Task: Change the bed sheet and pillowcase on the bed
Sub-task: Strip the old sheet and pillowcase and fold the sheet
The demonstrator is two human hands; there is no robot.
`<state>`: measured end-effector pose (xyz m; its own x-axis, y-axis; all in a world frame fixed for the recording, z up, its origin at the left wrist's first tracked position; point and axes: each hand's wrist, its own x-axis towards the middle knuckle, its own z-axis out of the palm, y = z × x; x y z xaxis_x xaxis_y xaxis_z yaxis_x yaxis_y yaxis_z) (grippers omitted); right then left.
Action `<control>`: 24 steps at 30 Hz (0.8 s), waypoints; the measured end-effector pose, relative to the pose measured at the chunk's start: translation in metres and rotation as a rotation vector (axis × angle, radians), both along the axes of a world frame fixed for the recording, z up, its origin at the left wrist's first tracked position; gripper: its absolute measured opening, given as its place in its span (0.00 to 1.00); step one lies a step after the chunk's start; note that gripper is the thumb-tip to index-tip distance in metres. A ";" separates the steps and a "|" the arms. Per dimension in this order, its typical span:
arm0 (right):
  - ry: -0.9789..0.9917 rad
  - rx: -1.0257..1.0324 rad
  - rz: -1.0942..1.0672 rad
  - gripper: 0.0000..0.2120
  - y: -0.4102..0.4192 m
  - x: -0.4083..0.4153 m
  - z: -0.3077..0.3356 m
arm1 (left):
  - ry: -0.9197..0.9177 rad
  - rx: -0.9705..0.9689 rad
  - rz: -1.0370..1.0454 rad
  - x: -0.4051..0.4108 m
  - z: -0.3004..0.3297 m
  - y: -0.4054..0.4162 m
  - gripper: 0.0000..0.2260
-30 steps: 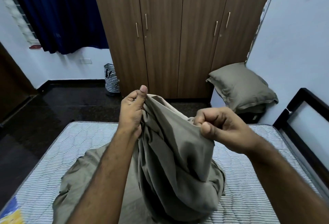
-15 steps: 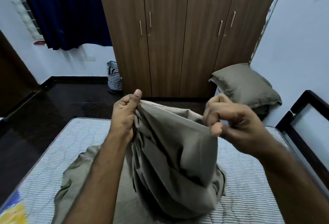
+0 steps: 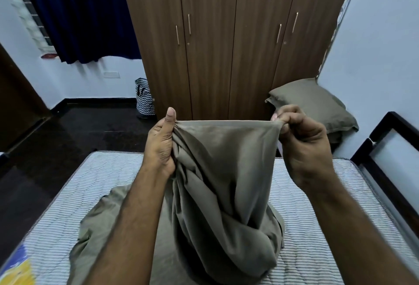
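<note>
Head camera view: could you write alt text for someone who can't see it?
Two hands, left and right, hold a taut edge of an olive sheet above a striped bare mattress, the rest heaped below. Behind stand a wooden wardrobe, an olive pillow at the wall and a blue curtain.

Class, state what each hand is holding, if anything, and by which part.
Both hold the olive sheet by its top edge: left hand bunches one end, right hand pinches the other.

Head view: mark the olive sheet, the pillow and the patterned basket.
olive sheet (image 3: 226, 171), head view, middle of the hanging fabric.
pillow (image 3: 313, 103), head view, centre of its top face.
patterned basket (image 3: 145, 101), head view, its zigzag side.
</note>
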<state>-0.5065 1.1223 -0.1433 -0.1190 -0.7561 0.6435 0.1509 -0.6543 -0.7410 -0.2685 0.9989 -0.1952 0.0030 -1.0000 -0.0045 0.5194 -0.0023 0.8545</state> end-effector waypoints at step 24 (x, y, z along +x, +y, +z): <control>1.150 0.067 -0.343 0.17 0.014 -0.043 0.018 | -0.124 -0.183 -0.034 0.024 0.006 0.002 0.27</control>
<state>-0.5499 1.1365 -0.1250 0.2974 -0.8337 0.4653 -0.7955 -0.4859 -0.3621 -0.2443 1.0011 -0.1894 -0.0415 -0.9837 0.1752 0.4125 0.1428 0.8997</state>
